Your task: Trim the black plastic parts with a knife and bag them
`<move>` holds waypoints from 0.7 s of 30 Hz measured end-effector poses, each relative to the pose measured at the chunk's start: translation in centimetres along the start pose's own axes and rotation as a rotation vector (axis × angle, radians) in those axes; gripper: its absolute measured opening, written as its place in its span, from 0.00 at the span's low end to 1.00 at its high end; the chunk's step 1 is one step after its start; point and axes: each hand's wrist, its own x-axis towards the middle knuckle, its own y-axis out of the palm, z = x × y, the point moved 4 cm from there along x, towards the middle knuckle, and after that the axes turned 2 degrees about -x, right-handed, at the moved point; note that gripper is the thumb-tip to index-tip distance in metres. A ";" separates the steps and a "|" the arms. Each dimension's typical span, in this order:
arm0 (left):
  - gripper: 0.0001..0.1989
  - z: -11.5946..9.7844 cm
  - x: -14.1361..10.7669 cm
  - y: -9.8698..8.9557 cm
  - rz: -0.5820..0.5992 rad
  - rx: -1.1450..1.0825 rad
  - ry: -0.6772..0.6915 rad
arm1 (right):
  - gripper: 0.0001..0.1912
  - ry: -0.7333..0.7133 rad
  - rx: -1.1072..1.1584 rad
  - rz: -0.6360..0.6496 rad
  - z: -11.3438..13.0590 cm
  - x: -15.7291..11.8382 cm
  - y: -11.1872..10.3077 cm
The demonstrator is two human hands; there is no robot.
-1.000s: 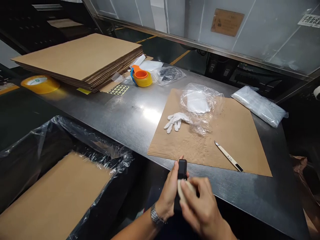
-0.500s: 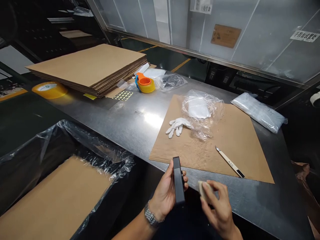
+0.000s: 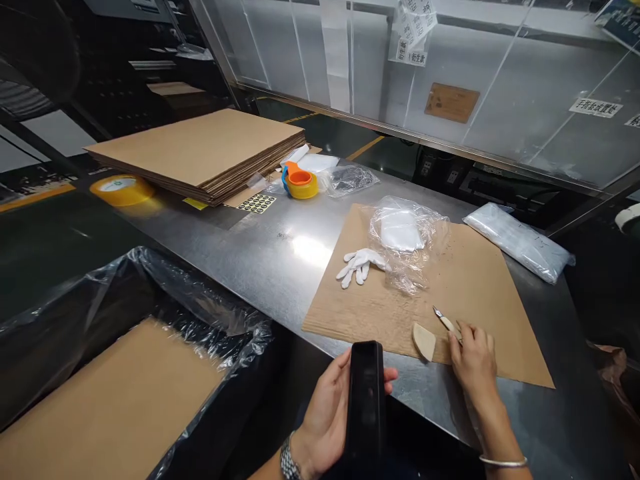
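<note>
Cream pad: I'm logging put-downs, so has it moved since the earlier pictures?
Yes, forward: earlier held by the right hand, short of the cardboard sheet, the cream pad now lies on that sheet, by its near edge.

Metal-link watchband point(image 3: 289, 459) left, thin bangle point(image 3: 503, 462) right.

A cardboard stack point(image 3: 200, 143) lay at the far left of the bench point(image 3: 260, 260), a tape roll point(image 3: 125, 191) just beside it. Past the stack's right edge sat a tape dispenser point(image 3: 304, 188) (orange and blue), with a sticker sheet point(image 3: 257, 204) near it. On a brown mat point(image 3: 350, 313), a white glove point(image 3: 361, 264) lay against a crumpled clear bag point(image 3: 403, 230); a plastic packet point(image 3: 520, 241) rested at the right. A dark bin point(image 3: 210, 297), lined with plastic, stood lower left.
</note>
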 end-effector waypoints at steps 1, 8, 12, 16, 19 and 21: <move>0.21 0.1 0.0 0.0 0.004 0.022 -0.001 | 0.18 0.011 0.020 0.008 -0.1 0.0 -0.5; 0.25 2.2 -0.7 1.2 0.068 0.266 -0.062 | 0.11 -0.040 0.715 0.334 7.7 -1.5 -3.5; 0.20 3.3 -1.4 1.1 0.124 0.327 -0.131 | 0.13 -0.005 1.114 0.526 11.4 -2.0 -3.8; 0.18 3.6 -1.8 0.6 0.097 0.345 -0.141 | 0.15 0.007 1.144 0.574 11.4 -2.2 -3.4; 0.19 3.6 -1.7 0.2 0.078 0.381 -0.133 | 0.14 0.008 1.174 0.614 11.1 -2.3 -3.4; 0.20 3.6 -1.5 0.1 0.087 0.411 -0.134 | 0.12 0.019 1.196 0.634 11.1 -2.4 -3.4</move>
